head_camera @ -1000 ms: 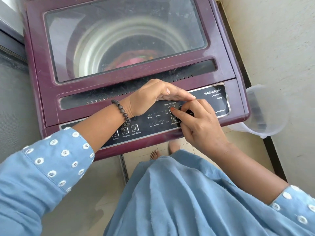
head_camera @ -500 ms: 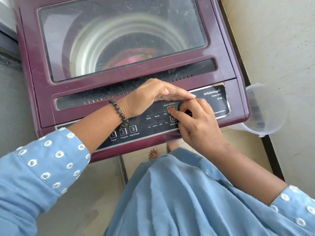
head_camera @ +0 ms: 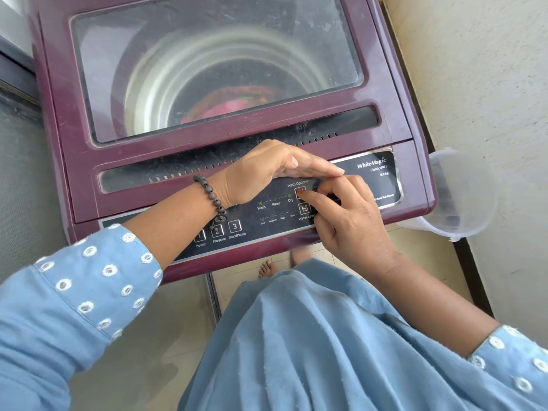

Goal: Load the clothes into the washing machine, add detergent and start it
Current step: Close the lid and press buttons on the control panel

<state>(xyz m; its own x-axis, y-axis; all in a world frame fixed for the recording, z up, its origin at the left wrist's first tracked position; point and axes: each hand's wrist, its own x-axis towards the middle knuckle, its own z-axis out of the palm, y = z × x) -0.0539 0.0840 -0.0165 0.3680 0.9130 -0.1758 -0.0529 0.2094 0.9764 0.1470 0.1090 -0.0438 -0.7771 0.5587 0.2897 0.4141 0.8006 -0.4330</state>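
The washing machine is a maroon top-loader that fills the upper part of the view, standing on a pale floor with a rough wall along its right side. Its lid is shut, a dusty transparent pane framed in maroon, and through it the steel drum shows with a heap of pink and red clothes at the bottom; the glass is too smeared to tell the separate garments. The machine's long side runs left to right, and its dark control panel stretches along the near edge, facing up toward the person, with the Power, Program and Start/Pause keys at the left and the brand label at the right. Both hands are over the right half of this panel. The left hand, with a beaded bracelet at the wrist, arches over the panel with its fingers straight and held together, holding nothing, the fingertips reaching toward the label. The right hand lies just below it, fingers curled in, and its thumb presses the small square Wash Options button. A clear plastic cup sits just beside the machine's right near corner.
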